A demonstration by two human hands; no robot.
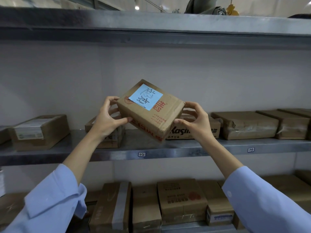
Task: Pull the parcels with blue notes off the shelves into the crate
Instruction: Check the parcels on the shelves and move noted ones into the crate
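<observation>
Steel shelves (168, 148) filled the frame; mid-frame, left hand (107, 118) and right hand (195, 121) clamped a blue-noted parcel (148, 118), best kept level.

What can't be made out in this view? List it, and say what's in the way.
Crate: nowhere in the head view.
Box behind the left hand: top covered by that hand and the held parcel; any note unseen.
Printed box behind the right hand: lettering partly blocked.
Far-right parcels: cut by the frame edge.
White label on the left box: too blurred to read.
</observation>
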